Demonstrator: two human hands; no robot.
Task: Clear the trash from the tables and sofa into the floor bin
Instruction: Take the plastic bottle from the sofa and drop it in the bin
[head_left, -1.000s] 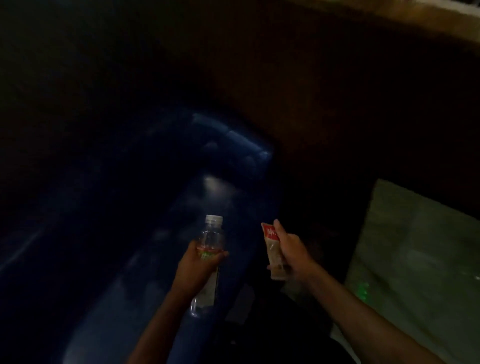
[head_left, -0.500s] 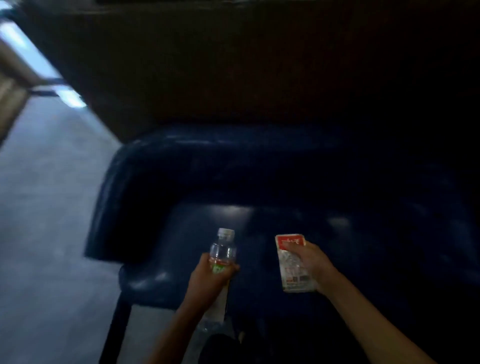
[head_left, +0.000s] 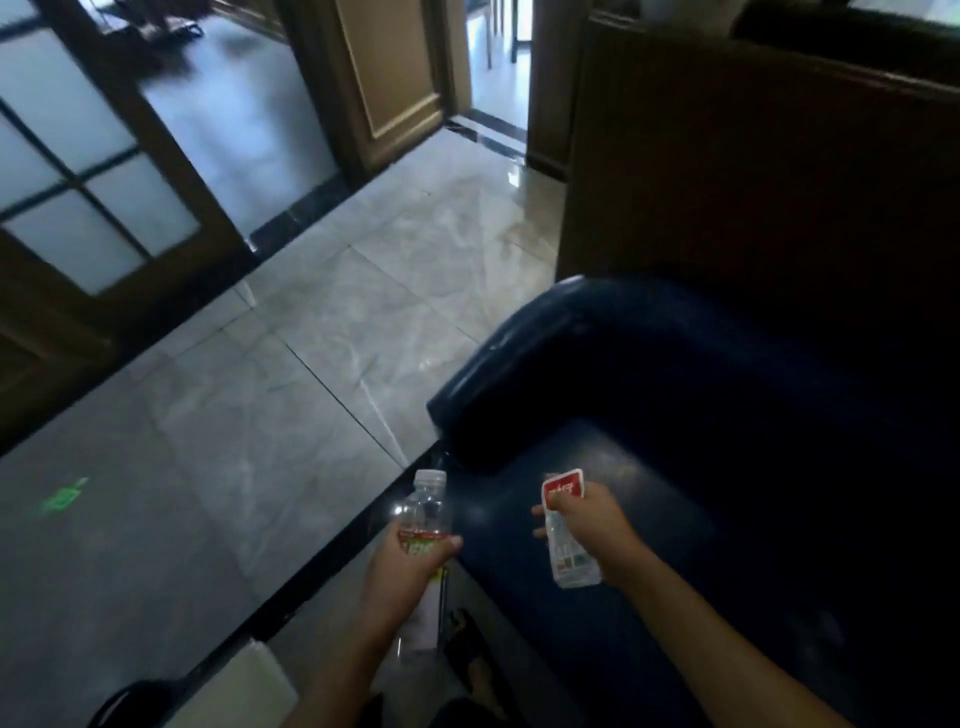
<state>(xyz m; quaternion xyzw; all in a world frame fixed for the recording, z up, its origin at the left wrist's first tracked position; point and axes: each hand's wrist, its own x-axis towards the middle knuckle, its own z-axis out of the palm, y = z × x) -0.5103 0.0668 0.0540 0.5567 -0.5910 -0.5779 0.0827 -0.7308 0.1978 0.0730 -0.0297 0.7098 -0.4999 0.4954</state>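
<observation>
At the bottom edge, part of a dark round shape (head_left: 130, 701) and a pale flat panel (head_left: 234, 686) showed beside the person's forearms, too cut off to tell what they were. The left hand (head_left: 402, 577) was wrapped around the middle of a clear plastic bottle (head_left: 423, 512), its fingers (head_left: 447, 545) closed over the green and red label, with the white cap pointing up and away and the bottle's base running down behind the wrist. The bottle was held over the floor, just beside the front edge of the sofa. The right hand (head_left: 589, 525) gripped a flat white packet (head_left: 563, 535) with a red top, fingers closed around its upper half, the lower end sticking out below the palm. The packet hung above the seat of the dark blue sofa (head_left: 675, 415), not touching it. The sofa's rounded arm curved just beyond both hands. To the left, pale glossy floor tiles (head_left: 311, 338) spread out, with a small green spot of light (head_left: 65, 499) on them. Behind the sofa stood a dark wooden partition (head_left: 727, 182). Farther off were a frosted glass door (head_left: 104, 171) with dark wooden bars and an open doorway (head_left: 496, 62) leading to another room.
</observation>
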